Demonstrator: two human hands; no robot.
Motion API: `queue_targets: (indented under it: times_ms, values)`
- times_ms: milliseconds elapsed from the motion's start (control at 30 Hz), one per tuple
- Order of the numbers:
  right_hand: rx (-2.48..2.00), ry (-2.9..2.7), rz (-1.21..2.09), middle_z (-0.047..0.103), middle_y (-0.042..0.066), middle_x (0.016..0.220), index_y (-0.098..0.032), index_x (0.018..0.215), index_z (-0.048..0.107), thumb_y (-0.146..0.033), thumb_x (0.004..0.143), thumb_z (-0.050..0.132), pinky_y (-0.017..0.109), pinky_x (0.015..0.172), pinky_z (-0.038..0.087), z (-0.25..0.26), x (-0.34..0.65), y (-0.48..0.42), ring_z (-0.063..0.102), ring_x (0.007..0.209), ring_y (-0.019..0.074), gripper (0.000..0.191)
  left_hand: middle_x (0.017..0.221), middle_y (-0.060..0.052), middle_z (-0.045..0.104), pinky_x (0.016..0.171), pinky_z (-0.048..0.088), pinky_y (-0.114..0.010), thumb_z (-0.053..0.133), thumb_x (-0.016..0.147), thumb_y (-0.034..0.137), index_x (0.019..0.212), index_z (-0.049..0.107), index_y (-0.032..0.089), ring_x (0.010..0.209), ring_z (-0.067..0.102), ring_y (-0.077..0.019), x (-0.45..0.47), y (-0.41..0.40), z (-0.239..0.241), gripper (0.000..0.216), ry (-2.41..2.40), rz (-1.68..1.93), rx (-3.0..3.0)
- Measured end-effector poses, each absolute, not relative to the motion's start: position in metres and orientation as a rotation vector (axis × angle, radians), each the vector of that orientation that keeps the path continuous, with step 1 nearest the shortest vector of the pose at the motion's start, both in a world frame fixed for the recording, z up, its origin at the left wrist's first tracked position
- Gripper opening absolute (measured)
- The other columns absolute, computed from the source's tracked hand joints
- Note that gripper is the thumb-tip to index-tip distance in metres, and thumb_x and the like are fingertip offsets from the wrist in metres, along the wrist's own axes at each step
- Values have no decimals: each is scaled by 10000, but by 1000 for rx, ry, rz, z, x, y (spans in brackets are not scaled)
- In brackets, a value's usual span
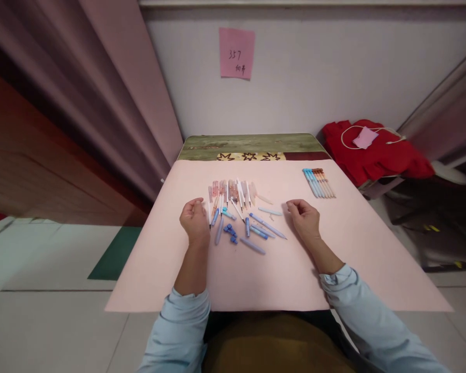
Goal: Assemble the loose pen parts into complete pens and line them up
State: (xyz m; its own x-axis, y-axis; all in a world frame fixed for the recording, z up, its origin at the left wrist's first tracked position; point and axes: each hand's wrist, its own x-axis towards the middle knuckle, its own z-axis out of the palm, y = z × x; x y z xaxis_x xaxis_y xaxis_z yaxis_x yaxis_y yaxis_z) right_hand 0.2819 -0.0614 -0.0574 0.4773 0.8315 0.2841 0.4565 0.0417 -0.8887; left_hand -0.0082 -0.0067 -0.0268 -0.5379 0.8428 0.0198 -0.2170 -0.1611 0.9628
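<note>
My left hand (195, 220) rests on the pink tabletop cover (267, 285), fingers curled in, left of a spread of pen parts. To the right of the spread, my right hand (305, 218) lies with its fingers curled too. No object shows in either hand. Between them are white pen refills (238, 192), pinkish pen barrels (216, 187), small blue caps (230, 230), a dark blue tube (247, 227), pale blue barrels (252, 245) and a long lilac-blue pen piece (270, 227). A slim pale blue piece (270, 211) is nearest my right fingertips.
A row of complete-looking pens (318, 183), blue and brown-topped, lies at the back right. Behind the cover, the green table end (252, 142) meets a white wall with a pink note (236, 53). Red cloth (373, 158) and a cord sit at right; a curtain (132, 93) hangs left.
</note>
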Motion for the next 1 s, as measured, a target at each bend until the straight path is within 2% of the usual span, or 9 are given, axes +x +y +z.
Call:
queue_targets:
  times_ms: [1000]
  values:
    - [-1583,-1083,401,674,23,721,-159,849,716,-432,820,622,283,667,458,-58,282,-64,579,653,157,290,466,90,380,393,179,-175,638,716,244,870,642,126,377,285,-39,-11,-7,-28,194,1270,1765,567]
